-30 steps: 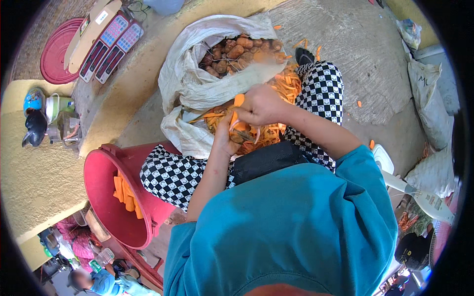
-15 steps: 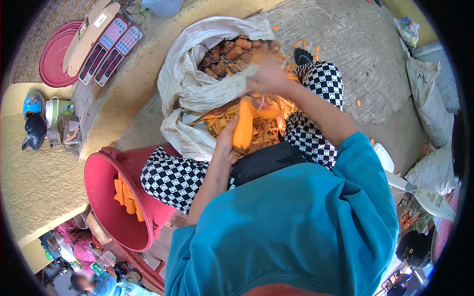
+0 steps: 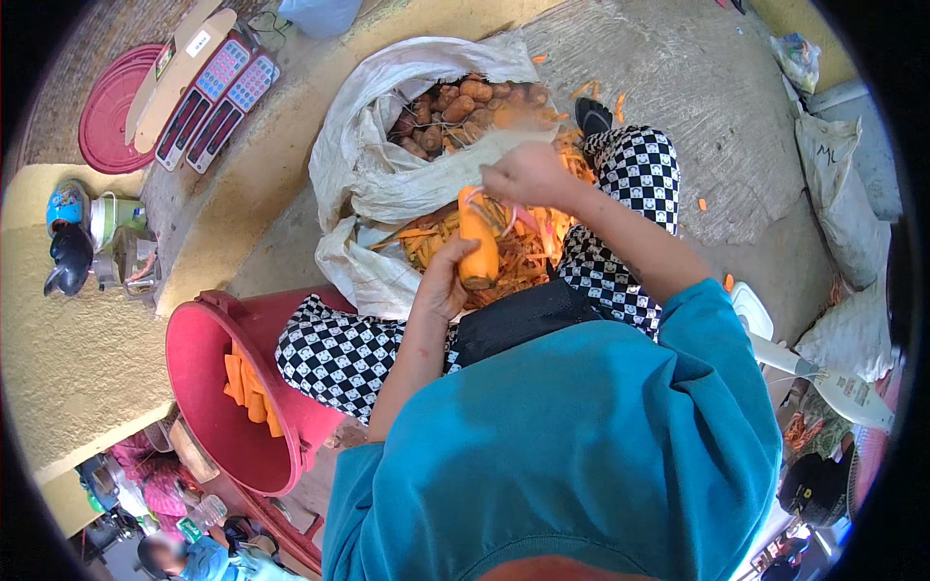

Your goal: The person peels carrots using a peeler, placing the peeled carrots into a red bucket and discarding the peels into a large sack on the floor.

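Observation:
My left hand (image 3: 448, 281) is wrapped around the lower end of a peeled orange carrot (image 3: 479, 247), held upright over a heap of peelings. Beside the carrot's upper end, my right hand (image 3: 531, 176) is closed in a fist around what looks like a peeler, mostly hidden by the fingers. Orange peelings (image 3: 523, 261) are piled between my knees. Just beyond, a white woven sack (image 3: 339, 145) lies with its mouth spread, full of unpeeled brown-skinned carrots (image 3: 458, 108).
A red tub (image 3: 199, 387) leans by my left knee, with peeled carrots (image 3: 250, 392) inside. Up left are a scale (image 3: 215, 102) and a red lid (image 3: 111, 111) on a ledge. White sacks (image 3: 833, 184) stand at the right. Another person (image 3: 208, 557) shows at lower left.
The carrot has tilted, its top leaning slightly left. My right hand has moved a little nearer along the carrot. My left hand still grips its lower end.

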A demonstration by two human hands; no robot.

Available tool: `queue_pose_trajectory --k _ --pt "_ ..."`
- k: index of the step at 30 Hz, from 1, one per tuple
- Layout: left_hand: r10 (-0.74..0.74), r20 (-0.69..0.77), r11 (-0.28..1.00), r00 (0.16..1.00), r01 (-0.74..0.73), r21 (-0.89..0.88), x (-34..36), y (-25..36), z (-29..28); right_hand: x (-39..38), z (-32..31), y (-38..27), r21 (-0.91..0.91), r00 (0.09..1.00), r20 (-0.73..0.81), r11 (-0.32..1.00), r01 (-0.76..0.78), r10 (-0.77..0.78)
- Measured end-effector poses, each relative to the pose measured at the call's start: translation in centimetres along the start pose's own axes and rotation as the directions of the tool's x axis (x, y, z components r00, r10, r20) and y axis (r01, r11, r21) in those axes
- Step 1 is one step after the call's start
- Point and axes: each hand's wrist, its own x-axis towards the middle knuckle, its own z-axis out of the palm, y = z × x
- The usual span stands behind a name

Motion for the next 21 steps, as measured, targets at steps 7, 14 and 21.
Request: queue_pose_trajectory --k 7,14,21 --pt "0.083 0.155 0.979 0.984 -0.110 0.171 -0.8 0.4 0.5 1.2 -0.7 0.7 -0.034 0.968 0.016 0.968 0.249 -0.249" --pt "0.024 0.107 0.988 0.994 -0.041 0.152 -1.0 0.4 -0.3 4.3 -0.6 11.9 -0.400 0.936 -0.019 0.856 -0.328 0.350" --pt "-0.058 0.129 0.974 0.990 0.084 -0.210 2.4 -0.7 -3.5 -0.2 -0.5 1.2 0.233 0.966 -0.241 0.972 -0.036 0.093"
